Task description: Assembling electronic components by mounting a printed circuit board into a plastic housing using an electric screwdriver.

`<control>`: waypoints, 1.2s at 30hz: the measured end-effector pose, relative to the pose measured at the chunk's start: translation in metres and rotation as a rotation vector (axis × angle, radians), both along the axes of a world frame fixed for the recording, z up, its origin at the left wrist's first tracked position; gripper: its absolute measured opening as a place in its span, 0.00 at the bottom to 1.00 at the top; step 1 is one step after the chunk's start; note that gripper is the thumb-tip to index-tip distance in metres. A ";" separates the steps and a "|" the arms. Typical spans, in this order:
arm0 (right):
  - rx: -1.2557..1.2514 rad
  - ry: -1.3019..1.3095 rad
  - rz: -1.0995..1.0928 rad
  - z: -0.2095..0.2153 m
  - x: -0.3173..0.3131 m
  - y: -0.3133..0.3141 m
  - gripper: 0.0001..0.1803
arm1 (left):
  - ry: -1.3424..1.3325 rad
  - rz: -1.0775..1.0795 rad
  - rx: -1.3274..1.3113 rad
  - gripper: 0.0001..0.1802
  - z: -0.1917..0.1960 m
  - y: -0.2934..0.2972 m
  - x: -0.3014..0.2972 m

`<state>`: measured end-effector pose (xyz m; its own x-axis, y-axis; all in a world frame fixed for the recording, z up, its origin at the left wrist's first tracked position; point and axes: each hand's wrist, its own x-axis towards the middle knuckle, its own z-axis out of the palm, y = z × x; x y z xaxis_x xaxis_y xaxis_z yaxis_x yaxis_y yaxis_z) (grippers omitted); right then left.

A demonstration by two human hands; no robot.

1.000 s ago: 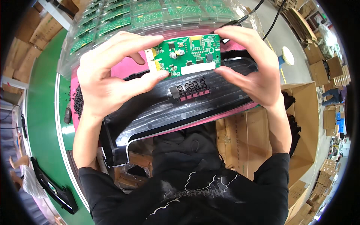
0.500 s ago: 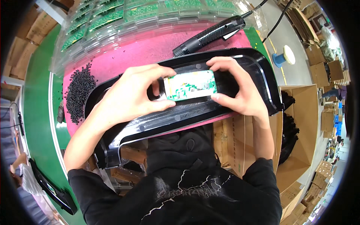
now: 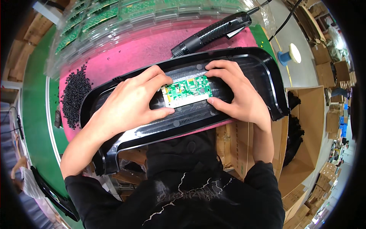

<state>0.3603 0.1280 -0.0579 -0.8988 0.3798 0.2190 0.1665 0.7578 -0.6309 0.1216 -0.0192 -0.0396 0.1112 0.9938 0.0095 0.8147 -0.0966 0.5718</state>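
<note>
A green circuit board (image 3: 187,91) sits between my two hands, over the inside of a long black plastic housing (image 3: 152,128). My left hand (image 3: 137,97) grips the board's left end, thumb at the near corner and fingers at the far one. At the other end, my right hand (image 3: 239,88) pinches the board the same way. Whether the board rests on the housing's floor or hovers just above it, I cannot tell. The housing lies on a pink mat (image 3: 137,49), its near edge toward my body.
Beyond the housing lies a black electric screwdriver (image 3: 211,34) with a cord. A heap of small black screws (image 3: 75,97) is at the left. Clear plastic trays (image 3: 152,17) of circuit boards stand at the back. An open cardboard box (image 3: 305,133) with black parts is at the right.
The board has moved slightly left and looks lower, tilted so its glare is gone and its components show. Both hands moved with it, still gripping its ends.
</note>
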 end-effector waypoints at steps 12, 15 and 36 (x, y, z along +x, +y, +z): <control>0.027 -0.023 0.008 0.003 -0.005 -0.002 0.26 | 0.098 -0.039 -0.007 0.29 0.003 0.000 -0.005; 0.025 -0.052 -0.005 0.008 -0.006 -0.005 0.27 | 0.111 -0.071 0.004 0.30 0.002 -0.002 -0.006; -1.013 0.319 -0.504 0.031 -0.007 0.145 0.11 | 0.255 0.449 -0.229 0.19 0.009 -0.041 -0.137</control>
<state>0.3536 0.2729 -0.0265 -0.5561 0.8069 -0.1992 0.0298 -0.2201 -0.9750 -0.0155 -0.0600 -0.0309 -0.3529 0.9174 -0.1838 0.8621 0.3952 0.3173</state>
